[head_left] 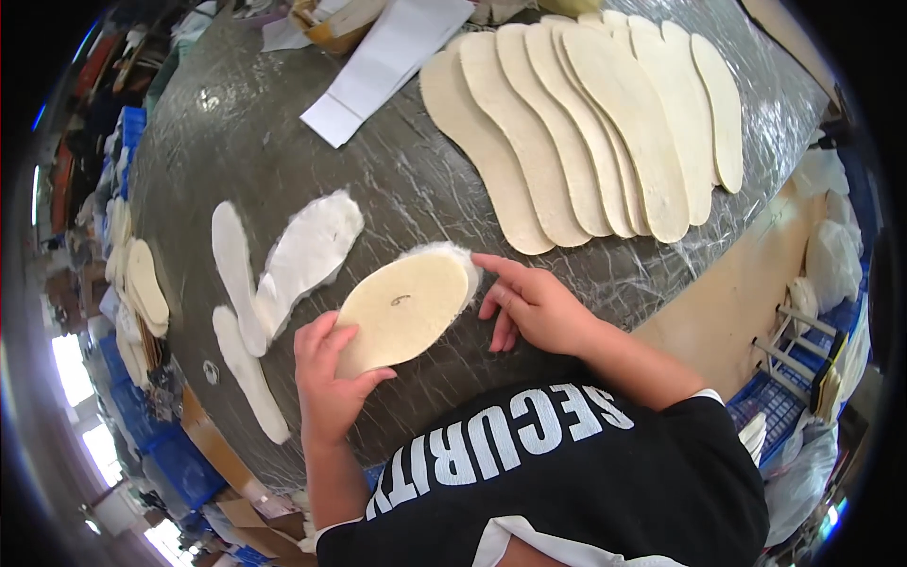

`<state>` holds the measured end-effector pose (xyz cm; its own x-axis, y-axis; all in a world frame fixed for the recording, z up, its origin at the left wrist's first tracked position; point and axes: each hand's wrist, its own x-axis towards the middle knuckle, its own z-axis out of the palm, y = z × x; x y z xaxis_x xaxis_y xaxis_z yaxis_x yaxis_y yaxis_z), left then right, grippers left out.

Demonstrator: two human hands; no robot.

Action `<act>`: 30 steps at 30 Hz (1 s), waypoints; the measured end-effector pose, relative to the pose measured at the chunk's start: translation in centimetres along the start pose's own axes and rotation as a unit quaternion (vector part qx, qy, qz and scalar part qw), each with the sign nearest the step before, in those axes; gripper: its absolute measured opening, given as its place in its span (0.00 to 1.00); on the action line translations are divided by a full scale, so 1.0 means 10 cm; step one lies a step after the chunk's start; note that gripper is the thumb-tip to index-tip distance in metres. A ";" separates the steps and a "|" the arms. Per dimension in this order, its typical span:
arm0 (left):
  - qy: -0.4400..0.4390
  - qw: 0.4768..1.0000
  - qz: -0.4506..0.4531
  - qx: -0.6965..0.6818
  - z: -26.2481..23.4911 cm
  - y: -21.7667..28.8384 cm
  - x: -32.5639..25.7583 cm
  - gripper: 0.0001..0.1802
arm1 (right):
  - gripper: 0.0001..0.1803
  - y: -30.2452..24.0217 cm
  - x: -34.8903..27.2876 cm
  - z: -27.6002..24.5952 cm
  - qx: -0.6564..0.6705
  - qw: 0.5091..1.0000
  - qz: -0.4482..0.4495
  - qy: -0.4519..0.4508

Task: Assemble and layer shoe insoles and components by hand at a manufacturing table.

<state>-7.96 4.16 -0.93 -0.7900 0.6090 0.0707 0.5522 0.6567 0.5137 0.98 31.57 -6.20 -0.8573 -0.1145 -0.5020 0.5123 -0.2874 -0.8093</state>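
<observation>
My left hand is closed around the lower left end of a cream insole, with the thumb along its near edge. A small dark mark shows on the insole's upper face. Under it lies a fluffy white insole, whose fleece sticks out along the far and right edges. My right hand touches that fleecy right end with its outstretched index finger. The other fingers of this hand are bent and hold nothing that I can see. Left of the pair, white fleecy insoles lie loose on the table.
Overlapping cream insoles fan out across the far right of the plastic-covered table. Folded white paper lies at the far middle beside a cardboard container. Blue crates and plastic bags stand off the table's right side.
</observation>
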 end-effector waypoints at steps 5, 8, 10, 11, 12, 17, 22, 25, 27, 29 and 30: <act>-0.036 0.999 0.012 0.028 0.04 0.00 0.10 0.38 | 0.27 -0.02 0.00 -0.07 0.015 0.999 0.010 -0.026; -0.047 0.998 0.010 0.038 0.05 -0.03 0.09 0.40 | 0.27 -0.04 0.02 -0.10 0.017 0.999 0.010 -0.038; -0.044 0.998 0.004 0.039 0.07 -0.04 0.08 0.40 | 0.27 -0.04 0.02 -0.11 0.022 0.999 0.012 -0.042; -0.047 0.998 0.005 0.039 0.08 -0.04 0.09 0.40 | 0.27 -0.04 0.03 -0.11 0.028 0.998 0.015 -0.047; -0.047 0.998 0.004 0.036 0.08 -0.04 0.09 0.40 | 0.27 -0.03 0.03 -0.12 0.034 0.998 0.019 -0.051; -0.053 0.998 0.003 0.029 0.08 -0.02 0.11 0.39 | 0.27 -0.04 0.03 -0.12 0.063 0.996 0.029 -0.057; -0.057 0.998 0.001 0.029 0.11 -0.04 0.12 0.39 | 0.27 -0.02 0.05 -0.13 0.076 0.995 0.031 -0.061; -0.058 0.998 0.006 0.039 0.11 -0.02 0.13 0.38 | 0.27 -0.01 0.05 -0.14 0.077 0.995 0.027 -0.065; -0.059 0.997 0.007 0.043 0.10 -0.02 0.14 0.38 | 0.27 0.00 0.05 -0.14 0.086 0.994 0.027 -0.067; -0.060 0.997 0.007 0.048 0.09 0.00 0.15 0.37 | 0.27 -0.01 0.05 -0.14 0.090 0.993 0.026 -0.069; -0.062 0.997 0.005 0.050 0.10 0.01 0.15 0.37 | 0.27 0.00 0.05 -0.14 0.093 0.993 0.026 -0.069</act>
<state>-8.82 5.61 -1.58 -0.7485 0.6623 -0.0333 0.5890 0.6870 0.4255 0.57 32.81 -6.86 -0.8348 -0.2605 -0.4850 0.5495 -0.4467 -0.7061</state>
